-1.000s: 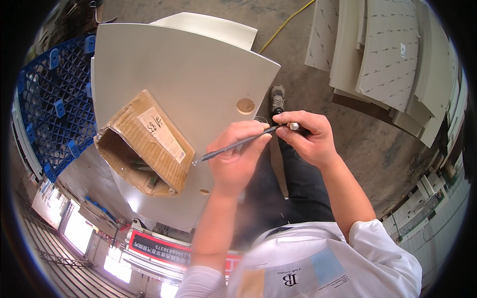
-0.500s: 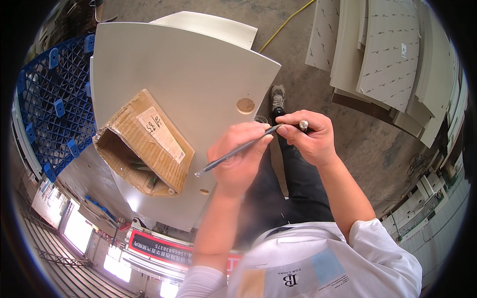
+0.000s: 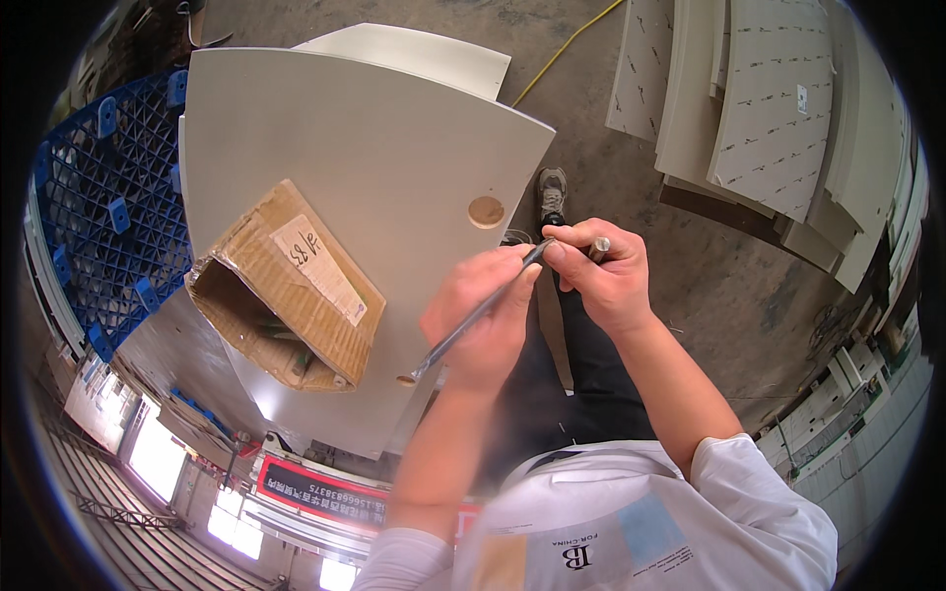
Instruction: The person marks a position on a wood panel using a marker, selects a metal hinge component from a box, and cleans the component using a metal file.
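Observation:
Wrapped round a thin dark rod (image 3: pixel 458 340) with a pale tip, my left hand (image 3: pixel 483 315) is closed. The rod slants from its tip at lower left up to my right hand (image 3: pixel 609 281), where thumb and fingertips pinch at its upper end. From between the curled fingers of that same hand pokes the round end of a metal bar (image 3: pixel 599 247); the rest of the bar is hidden. Both hands are held in front of my body, above the near right edge of a pale flat panel (image 3: pixel 345 138).
On the panel lies an open cardboard box (image 3: pixel 340 305) with a paper label; its contents are dim. A round cutout (image 3: pixel 486 212) pierces the panel nearby. A blue plastic pallet (image 3: pixel 94 217) stands at left, stacked boards (image 3: pixel 769 118) at far right. A yellow cable (image 3: pixel 567 49) crosses the floor.
The rod's pale tip has swung down and to the right, so the rod slants more steeply. My left hand has shifted slightly right, my right hand slightly left.

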Motion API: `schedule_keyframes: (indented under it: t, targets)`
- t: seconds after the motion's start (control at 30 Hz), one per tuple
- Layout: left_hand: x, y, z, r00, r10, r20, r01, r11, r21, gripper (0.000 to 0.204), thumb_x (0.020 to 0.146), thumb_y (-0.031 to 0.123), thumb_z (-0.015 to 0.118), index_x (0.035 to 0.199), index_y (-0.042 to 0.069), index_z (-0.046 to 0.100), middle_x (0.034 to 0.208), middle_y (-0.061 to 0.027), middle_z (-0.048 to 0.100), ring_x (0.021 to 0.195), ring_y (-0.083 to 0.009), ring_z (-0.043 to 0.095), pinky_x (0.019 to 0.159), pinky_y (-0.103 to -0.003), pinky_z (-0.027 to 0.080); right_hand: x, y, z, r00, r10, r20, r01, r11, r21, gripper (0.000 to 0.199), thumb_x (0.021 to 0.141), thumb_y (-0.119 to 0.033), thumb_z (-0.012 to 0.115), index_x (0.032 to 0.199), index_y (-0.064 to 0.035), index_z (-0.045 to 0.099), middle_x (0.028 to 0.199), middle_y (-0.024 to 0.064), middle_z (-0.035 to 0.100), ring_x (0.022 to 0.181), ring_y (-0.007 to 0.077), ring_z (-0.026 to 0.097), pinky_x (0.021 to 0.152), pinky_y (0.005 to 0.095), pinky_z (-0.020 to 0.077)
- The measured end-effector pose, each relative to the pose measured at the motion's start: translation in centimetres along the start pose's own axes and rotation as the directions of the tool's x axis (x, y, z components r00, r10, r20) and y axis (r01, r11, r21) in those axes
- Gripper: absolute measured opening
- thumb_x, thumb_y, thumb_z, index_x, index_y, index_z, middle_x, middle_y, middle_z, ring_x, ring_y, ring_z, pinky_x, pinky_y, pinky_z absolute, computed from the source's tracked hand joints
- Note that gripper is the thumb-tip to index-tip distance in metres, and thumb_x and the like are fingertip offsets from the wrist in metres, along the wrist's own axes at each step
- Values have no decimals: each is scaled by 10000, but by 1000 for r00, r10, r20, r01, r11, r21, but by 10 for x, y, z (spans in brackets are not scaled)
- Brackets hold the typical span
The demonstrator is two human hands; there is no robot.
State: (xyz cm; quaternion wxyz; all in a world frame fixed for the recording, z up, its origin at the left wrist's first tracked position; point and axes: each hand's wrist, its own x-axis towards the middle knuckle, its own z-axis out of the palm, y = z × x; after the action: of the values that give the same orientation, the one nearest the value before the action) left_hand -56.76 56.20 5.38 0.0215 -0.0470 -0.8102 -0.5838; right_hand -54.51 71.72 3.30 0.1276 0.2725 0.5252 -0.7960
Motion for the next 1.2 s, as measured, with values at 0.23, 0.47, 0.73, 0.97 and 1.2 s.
schedule_keyframes:
  t: [0.23, 0.47, 0.73, 0.97, 1.2]
  targets:
    - [-2, 0, 1, 988, -150, 25, 152, 987, -59, 192, 911, -6, 804, 1062, 0, 687, 1059, -161, 763, 829, -91, 660, 652, -195, 499, 4, 7, -3, 999, -14, -35, 15, 999, 31, 131, 946, -76, 772, 1055, -2, 776, 860, 9, 724, 674, 59, 605, 600, 214, 471]
    - [-7, -1, 12, 964, -264, -38, 253, 951, -178, 206, 907, -20, 796, 1087, -7, 697, 1064, -171, 763, 949, -213, 739, 829, -317, 612, 2, 13, 3, 994, -5, -108, 14, 996, 91, 139, 968, -93, 755, 1069, 2, 767, 896, 19, 732, 688, 61, 600, 607, 214, 471]
    - [-1, 1, 14, 940, -339, -25, 327, 922, -208, 185, 927, -42, 768, 1102, -15, 714, 1079, -142, 760, 948, -168, 724, 851, -288, 598, 6, 14, 7, 985, -70, -159, 78, 996, 45, 153, 977, -121, 755, 1058, 8, 761, 871, 13, 718, 690, 64, 598, 609, 221, 475]
    - [8, -6, 7, 945, -327, 6, 324, 936, -135, 166, 910, -16, 796, 1061, -10, 727, 1038, -123, 773, 916, -167, 728, 841, -283, 581, 22, 6, -9, 998, 51, 40, -52, 998, 41, 132, 985, -124, 735, 1042, -10, 766, 837, -12, 693, 685, 50, 589, 602, 220, 464]
    - [9, -13, 16, 986, -164, -22, 163, 986, -24, 169, 922, -23, 785, 1078, -21, 720, 1070, -124, 755, 914, -119, 689, 800, -247, 559, 18, 10, 7, 991, -28, -131, 25, 999, -27, 128, 983, -126, 738, 1024, -7, 766, 813, -29, 677, 690, 44, 587, 599, 215, 454]
